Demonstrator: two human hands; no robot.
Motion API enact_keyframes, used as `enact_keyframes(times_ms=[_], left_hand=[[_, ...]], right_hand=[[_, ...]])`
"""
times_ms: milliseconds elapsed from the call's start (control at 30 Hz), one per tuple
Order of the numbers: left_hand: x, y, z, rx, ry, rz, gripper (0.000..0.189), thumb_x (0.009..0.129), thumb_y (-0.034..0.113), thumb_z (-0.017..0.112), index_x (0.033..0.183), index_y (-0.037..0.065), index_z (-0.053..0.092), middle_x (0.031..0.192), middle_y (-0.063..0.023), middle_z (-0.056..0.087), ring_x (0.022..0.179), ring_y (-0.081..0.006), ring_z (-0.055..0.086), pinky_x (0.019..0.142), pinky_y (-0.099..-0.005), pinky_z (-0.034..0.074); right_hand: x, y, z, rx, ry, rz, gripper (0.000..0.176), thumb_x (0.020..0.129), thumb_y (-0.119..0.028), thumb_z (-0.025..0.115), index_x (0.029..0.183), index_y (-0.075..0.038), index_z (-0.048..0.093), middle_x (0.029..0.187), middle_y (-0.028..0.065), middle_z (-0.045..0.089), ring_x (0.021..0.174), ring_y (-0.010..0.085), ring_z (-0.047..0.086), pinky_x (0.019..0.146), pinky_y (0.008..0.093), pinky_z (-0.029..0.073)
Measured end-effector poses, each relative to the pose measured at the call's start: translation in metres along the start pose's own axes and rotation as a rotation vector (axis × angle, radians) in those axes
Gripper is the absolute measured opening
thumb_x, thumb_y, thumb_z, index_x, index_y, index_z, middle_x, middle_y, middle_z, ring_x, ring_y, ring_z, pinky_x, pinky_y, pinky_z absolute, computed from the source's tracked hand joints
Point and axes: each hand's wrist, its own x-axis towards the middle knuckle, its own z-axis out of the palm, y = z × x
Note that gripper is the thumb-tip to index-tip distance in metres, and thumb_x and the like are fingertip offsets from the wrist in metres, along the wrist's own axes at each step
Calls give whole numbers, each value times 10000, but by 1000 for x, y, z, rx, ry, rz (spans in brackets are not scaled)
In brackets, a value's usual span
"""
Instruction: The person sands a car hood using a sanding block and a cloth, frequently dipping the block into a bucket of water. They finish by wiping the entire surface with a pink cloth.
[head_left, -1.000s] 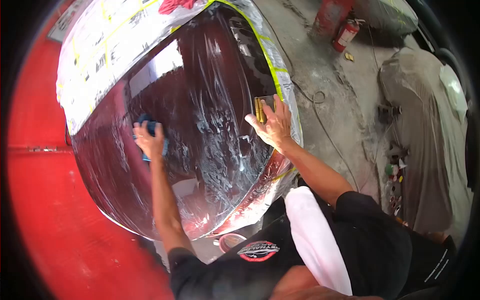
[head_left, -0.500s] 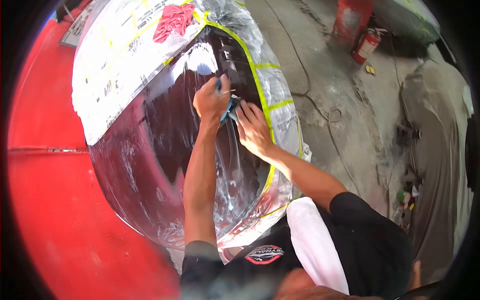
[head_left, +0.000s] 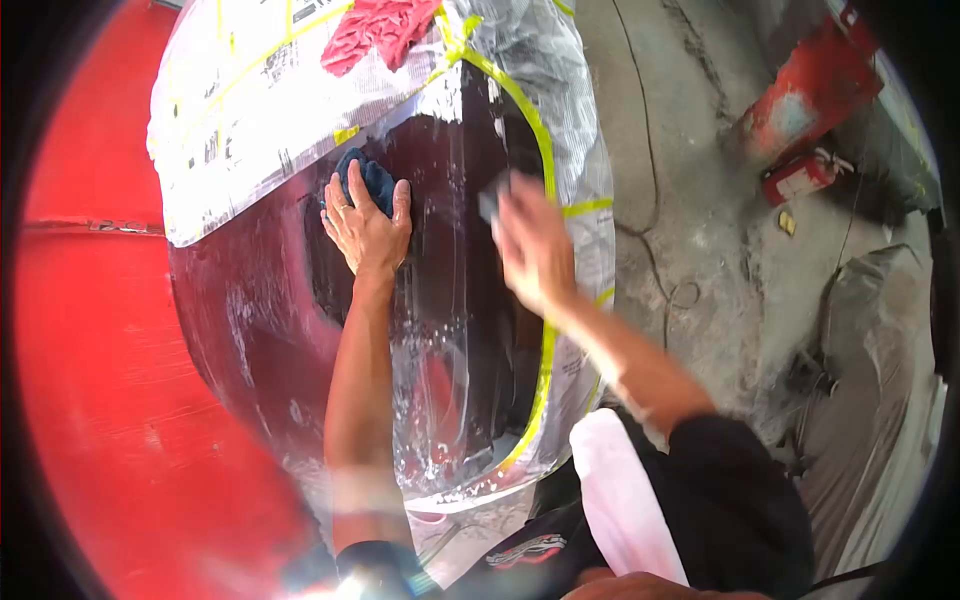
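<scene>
Head view, left hand (head_left: pixel 368 228): fingers spread, palm flat, pressing a blue cloth (head_left: pixel 367 178) against the wet maroon panel (head_left: pixel 270 330).
Head view, right hand (head_left: pixel 535 248): blurred, grip cannot be told; grey block (head_left: pixel 490 205) at its fingertips.
Panel: beneath both hands.

**gearhead22:** Home garage or what?

**mo_paints:** Nah, car body shop, paint side. There's a dark red car panel (head_left: pixel 260 330) masked off with paper (head_left: pixel 250 130) and yellow tape (head_left: pixel 530 130). You've also got a dusty concrete floor (head_left: pixel 700 230), a fire extinguisher (head_left: pixel 800 177), and what looks like another car under a plastic sheet (head_left: pixel 870 400).
</scene>
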Motion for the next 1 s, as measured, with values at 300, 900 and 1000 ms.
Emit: enact_keyframes(times_ms=[300, 900, 1000], left_hand=[[22, 7, 3, 25, 32, -50, 777, 921, 567, 608, 1544, 170, 368, 1557, -211, 367, 1463, -372, 315, 1213, -558, 198], [20, 8, 2, 17, -3, -78, 753, 922, 568, 599, 1532, 178, 392, 1559, -197, 371, 1469, -346, 319, 1226, -524, 195], [23, 9, 1, 12, -7, -72, 754, 923, 569, 600, 1533, 178, 391, 1561, -192, 369, 1468, -346, 316, 1224, -521, 198]], right_hand=[[146, 28, 20, -219, -75, -269, 291, 864, -106, 683, 1146, -33, 687, 1239, 226, 640, 1162, 422, 594, 978, 489, 496], [177, 25, 27, -204, -188, -277, 265, 897, -127, 659, 1142, -42, 711, 1255, 212, 657, 1170, 401, 602, 991, 467, 494], [72, 1, 0, -67, -179, -296, 377, 769, 38, 744, 1135, -49, 713, 1256, 225, 645, 1209, 408, 598, 1039, 467, 486]])
